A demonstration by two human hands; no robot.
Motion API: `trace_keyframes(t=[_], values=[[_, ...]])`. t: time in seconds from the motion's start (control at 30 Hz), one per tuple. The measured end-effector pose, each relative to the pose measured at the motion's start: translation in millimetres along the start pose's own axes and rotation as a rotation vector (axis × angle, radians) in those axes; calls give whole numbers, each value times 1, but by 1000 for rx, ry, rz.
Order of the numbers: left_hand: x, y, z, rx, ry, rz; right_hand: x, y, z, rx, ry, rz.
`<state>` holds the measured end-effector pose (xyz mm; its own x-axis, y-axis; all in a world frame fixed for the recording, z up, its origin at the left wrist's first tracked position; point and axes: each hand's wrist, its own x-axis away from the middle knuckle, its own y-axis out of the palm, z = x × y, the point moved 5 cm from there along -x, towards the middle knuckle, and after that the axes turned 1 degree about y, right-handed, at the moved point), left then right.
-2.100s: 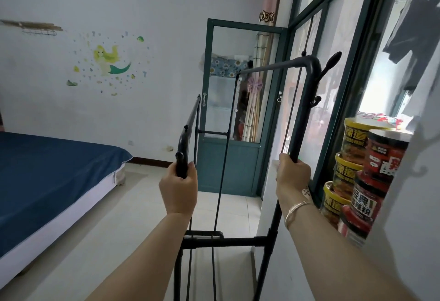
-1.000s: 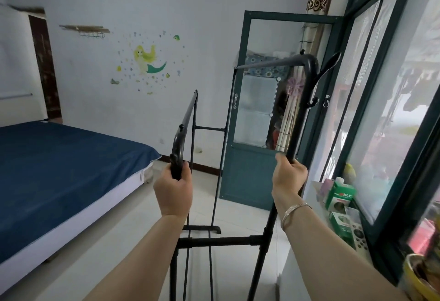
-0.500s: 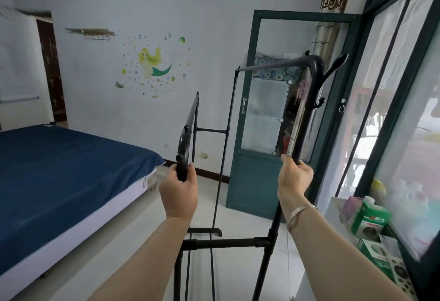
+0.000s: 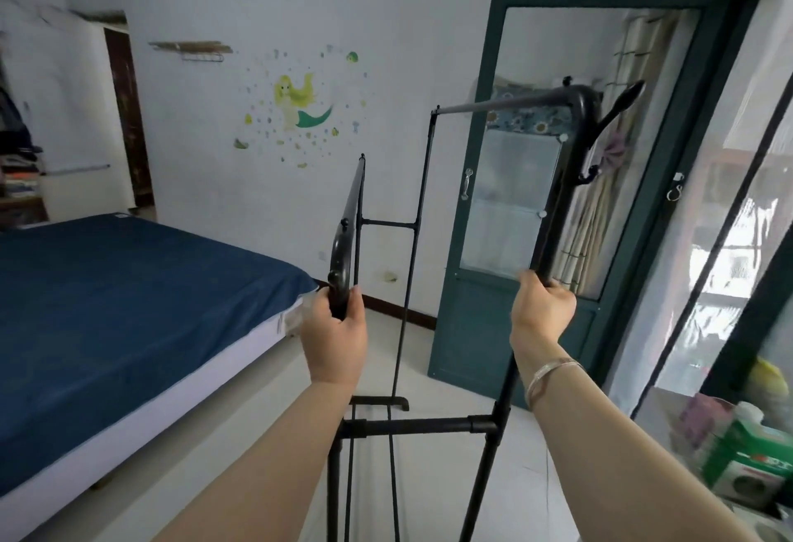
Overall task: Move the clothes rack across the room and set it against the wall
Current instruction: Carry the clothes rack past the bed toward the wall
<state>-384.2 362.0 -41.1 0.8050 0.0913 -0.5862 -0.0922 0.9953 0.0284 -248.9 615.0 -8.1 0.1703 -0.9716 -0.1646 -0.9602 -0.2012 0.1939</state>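
A bare black metal clothes rack stands right in front of me on the pale tiled floor, with two top rails and no clothes on it. My left hand is closed around the curved end of its lower left rail. My right hand, with a silver bangle on the wrist, grips the taller right upright below its bend and hook. The white wall with a mermaid sticker lies ahead, past the rack.
A bed with a blue sheet fills the left side. A green-framed glass door stands open ahead on the right, next to tall green-framed windows. Green boxes sit on the sill at the lower right. A doorway opens far left.
I have moved forward along the windows with the rack in both hands. The stacked jars have left the view, the glass door is closer, and the view has turned left toward the bed.
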Motion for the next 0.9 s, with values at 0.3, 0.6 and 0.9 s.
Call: trace_keyframes(t=[0.3, 0.6, 0.9], values=[[-25, 49, -37, 70, -151, -57, -58, 45, 17, 7, 3, -68], [-62, 87, -68, 117, -268, -148, -103, 88, 36, -9, 27, -90], [-115, 122, -108, 104, -208, 2, -143, 151, 56, -13, 15, -90]])
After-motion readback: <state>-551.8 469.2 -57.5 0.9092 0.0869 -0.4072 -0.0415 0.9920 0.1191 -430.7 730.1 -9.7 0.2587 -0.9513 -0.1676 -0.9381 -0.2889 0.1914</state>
